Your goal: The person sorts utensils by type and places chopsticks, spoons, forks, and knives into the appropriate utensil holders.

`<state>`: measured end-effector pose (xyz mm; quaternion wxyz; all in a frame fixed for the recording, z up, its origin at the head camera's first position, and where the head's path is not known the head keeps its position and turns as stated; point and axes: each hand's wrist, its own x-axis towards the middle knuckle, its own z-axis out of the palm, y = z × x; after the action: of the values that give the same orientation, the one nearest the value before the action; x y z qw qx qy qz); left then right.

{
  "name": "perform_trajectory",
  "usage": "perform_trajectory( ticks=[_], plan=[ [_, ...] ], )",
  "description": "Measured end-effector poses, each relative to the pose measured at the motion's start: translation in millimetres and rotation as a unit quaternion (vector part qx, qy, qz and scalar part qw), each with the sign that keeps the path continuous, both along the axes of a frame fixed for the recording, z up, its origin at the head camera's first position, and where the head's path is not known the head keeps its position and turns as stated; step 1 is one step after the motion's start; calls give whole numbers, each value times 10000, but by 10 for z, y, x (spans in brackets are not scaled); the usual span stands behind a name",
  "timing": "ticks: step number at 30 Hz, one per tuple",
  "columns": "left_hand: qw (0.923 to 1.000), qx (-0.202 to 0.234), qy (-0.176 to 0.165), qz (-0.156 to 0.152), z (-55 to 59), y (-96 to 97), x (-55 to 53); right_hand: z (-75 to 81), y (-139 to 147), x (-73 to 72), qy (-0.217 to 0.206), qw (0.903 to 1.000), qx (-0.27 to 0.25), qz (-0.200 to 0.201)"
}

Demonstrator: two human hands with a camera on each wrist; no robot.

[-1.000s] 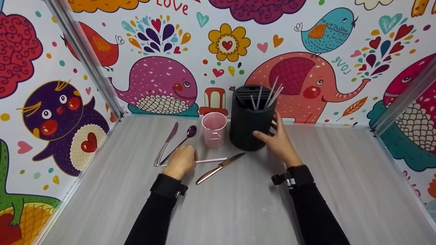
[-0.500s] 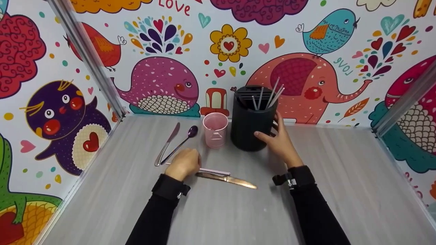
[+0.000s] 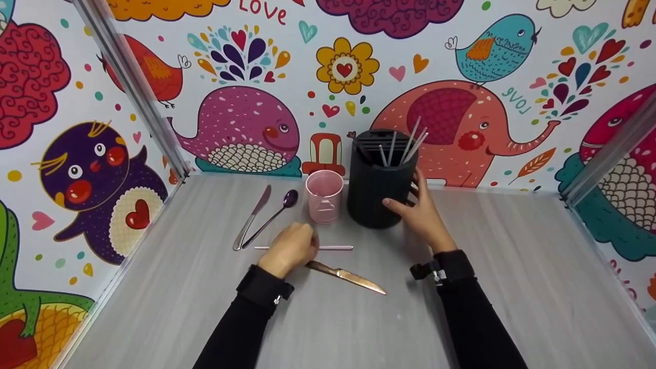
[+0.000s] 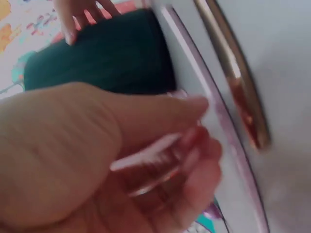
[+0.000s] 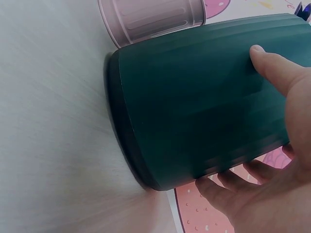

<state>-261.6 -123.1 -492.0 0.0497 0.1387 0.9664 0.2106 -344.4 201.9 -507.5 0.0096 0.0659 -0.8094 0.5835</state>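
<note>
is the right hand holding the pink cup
No, the right hand grips the dark container, while the pink cup stands beside it.

We see a dark cylindrical container (image 3: 375, 192) standing upright right of centre in the head view, thin pale rods (image 3: 391, 148) jutting from its slotted top. The right hand (image 3: 423, 218) holds its side, thumb across the front. At the centre, we find a slim pale-pink stick (image 3: 335, 248) lying flat, running left to right under the left hand (image 3: 292, 247); we cannot tell whether the fingers grip it. Just below, a bronze-coloured knife (image 3: 344, 274) lies flat, blade tip toward the lower right.
</note>
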Motion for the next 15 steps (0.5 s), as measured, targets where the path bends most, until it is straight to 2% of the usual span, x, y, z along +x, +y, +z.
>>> perform_trajectory(
  ticks=[3, 6, 11, 15],
  plan=[
    [9973, 196, -421, -573, 29, 130, 76, 3, 0, -3, 79, 10000, -22, 29],
    [9927, 150, -686, -979, -13, 238, 113, -2, 0, -12, 146, 9999, -48, 54],
    [9909, -182, -316, -1293, -91, 353, 133, -4, -4, -14, 137, 9999, -70, 38],
    [9880, -341, -115, -1503, -98, 402, 149, -5, 1, -7, 112, 9999, -72, 45]
  ],
)
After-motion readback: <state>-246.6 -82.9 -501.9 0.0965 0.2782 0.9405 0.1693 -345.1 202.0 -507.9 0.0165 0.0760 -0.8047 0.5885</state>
